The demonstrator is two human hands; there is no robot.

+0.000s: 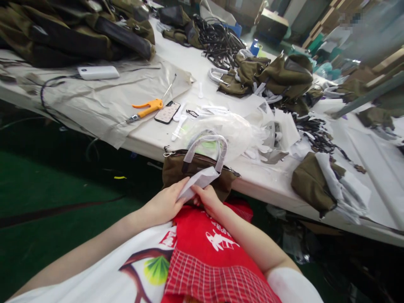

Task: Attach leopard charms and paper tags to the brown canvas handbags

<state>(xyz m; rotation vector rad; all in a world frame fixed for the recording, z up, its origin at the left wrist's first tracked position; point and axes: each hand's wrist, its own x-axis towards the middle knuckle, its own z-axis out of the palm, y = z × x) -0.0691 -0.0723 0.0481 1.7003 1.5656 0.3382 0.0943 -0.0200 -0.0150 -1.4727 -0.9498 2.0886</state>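
Note:
An olive-brown handbag (pixel 176 166) leans against the table's front edge, its two handles (pixel 223 153) wrapped in pale covering and standing up. In front of it, a folded white sheet (pixel 202 177) of paper or thin foam is held between both hands. My left hand (pixel 168 201) is closed on the sheet's lower left part, fingers pressed along it. My right hand (pixel 208 200) pinches its lower edge between thumb and fingers. Part of the bag is hidden behind the sheet and my hands. A metal clasp (pixel 168 154) hangs at the bag's left end.
Beyond the bag lies a clear plastic bag (pixel 233 130) of white pieces. To its left are a phone (pixel 167 112) and an orange air gun (pixel 150 108). Olive bags (pixel 280 78) and black straps (pixel 217 40) lie farther back; another olive bag (pixel 312 183) sits at right.

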